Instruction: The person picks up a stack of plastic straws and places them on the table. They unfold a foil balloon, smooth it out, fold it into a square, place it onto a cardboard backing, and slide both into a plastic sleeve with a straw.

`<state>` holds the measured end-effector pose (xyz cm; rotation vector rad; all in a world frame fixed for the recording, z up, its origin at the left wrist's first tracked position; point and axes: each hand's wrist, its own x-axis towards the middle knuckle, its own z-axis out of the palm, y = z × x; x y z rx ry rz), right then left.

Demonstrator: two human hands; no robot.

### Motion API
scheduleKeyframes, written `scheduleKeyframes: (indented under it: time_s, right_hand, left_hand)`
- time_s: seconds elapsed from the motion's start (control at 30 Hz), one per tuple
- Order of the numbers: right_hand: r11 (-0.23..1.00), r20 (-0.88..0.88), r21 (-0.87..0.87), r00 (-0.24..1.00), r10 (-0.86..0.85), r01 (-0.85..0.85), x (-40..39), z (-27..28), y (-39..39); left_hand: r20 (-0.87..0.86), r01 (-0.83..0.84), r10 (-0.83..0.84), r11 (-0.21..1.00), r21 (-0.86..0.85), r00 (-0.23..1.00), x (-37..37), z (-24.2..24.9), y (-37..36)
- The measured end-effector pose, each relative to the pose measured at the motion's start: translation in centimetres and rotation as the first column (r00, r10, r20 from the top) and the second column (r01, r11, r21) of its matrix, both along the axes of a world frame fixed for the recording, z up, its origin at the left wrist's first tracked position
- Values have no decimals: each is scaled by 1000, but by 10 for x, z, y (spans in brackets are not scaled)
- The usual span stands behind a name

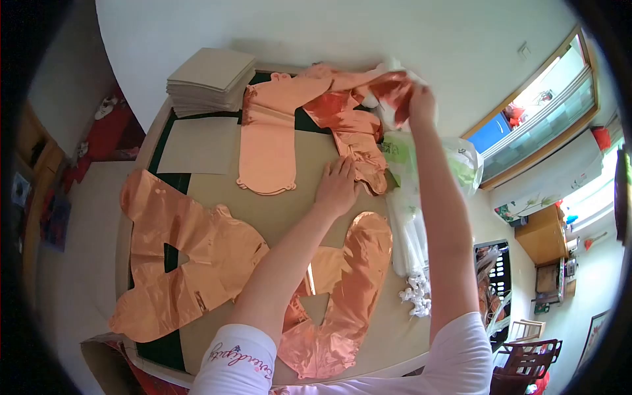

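My right hand (422, 105) is raised at the back right, its fingers closed on the end of a crumpled rose-gold foil sheet (355, 128). Lower down, my left hand (338, 187) lies with fingers spread on the table, its fingertips touching the lower edge of that foil. A flat foil piece with a rounded end (268, 145) lies left of it. Two larger foil shapes spread nearer to me: one at the left (217, 247) with a small triangular gap, and a curved one (349, 309) partly under my left forearm.
Grey card sheets (209, 79) are stacked at the back left, with a single sheet (197, 146) in front. White sticks (409, 230) and a green-white plastic bag (403, 155) lie at the right. A black crate (499, 273) stands beyond the right edge.
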<state>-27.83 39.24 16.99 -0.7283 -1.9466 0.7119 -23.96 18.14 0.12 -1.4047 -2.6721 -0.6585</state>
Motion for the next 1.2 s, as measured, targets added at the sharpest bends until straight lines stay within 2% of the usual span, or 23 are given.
scheduleKeyframes:
  time_s: [0.03,0.07,0.1,0.17,0.27,0.33,0.37,0.4,0.47,0.53,0.63,0.7,0.73,0.8,0.83,0.9,0.93,1.07,1.17,1.2]
  right_hand:
    - [995,-262,-73,964,45,-66,-13,7,22]
    - [991,-357,-113,934,23,-68,-1,43,-2]
    - [983,-510,-136,860,38,-124,-5,53,15]
    - [965,-624,-163,779,61,-206,16,87,-15]
    - [983,-222,73,958,183,-170,48,94,-34]
    - [926,-11,239,953,302,-291,73,83,-53]
    - [904,172,292,947,272,-313,90,81,-68]
    - [931,258,183,929,265,-316,108,81,-92]
    - [882,273,192,886,374,-431,138,54,-104]
    - [847,371,181,832,412,-500,175,40,-137]
    - [796,462,169,760,457,-581,226,10,-181]
    - [706,496,211,697,519,-676,258,-11,-207]
    - [706,497,148,669,552,-693,271,-30,-220]
    - [665,543,213,652,529,-716,302,-50,-252]
    - [640,563,247,645,516,-727,314,-56,-268]
    - [600,583,167,569,581,-783,338,-66,-296]
    - [563,637,202,544,546,-801,348,-77,-305]
    - [487,645,118,440,625,-865,369,-102,-332]
    - [514,516,141,505,692,-846,372,-116,-331]
    - [565,512,96,527,679,-820,372,-114,-324]
  left_hand:
    - [-3,4,-4,1000,-7,1000,0,1,0]
    - [2,5,-5,1000,-23,1000,0,2,-1]
    - [6,6,-6,999,-37,1000,0,4,-1]
    - [25,4,-3,999,-33,1000,-1,7,-1]
    - [70,15,-19,998,61,997,-3,-3,1]
    - [101,18,-36,985,174,994,-6,-11,-3]
    - [108,31,-55,976,216,993,-4,-5,-14]
    - [114,44,-75,966,254,991,3,5,-30]
    - [100,51,-81,960,275,992,23,24,-68]
    - [64,29,-46,971,238,997,51,38,-117]
    - [243,34,-88,975,220,966,107,52,-199]
    - [155,50,-78,983,175,985,146,41,-242]
    - [106,58,-75,986,156,991,161,39,-258]
    - [73,24,-31,995,101,997,185,35,-281]
    - [52,5,-9,997,75,999,193,34,-290]
    - [90,-37,31,997,69,995,204,29,-299]
    - [107,-57,49,996,68,993,206,26,-302]
    - [69,-76,65,981,180,996,208,7,-304]
    - [7,-66,66,976,207,998,206,-2,-303]
    - [-3,-63,65,978,201,998,206,-3,-304]
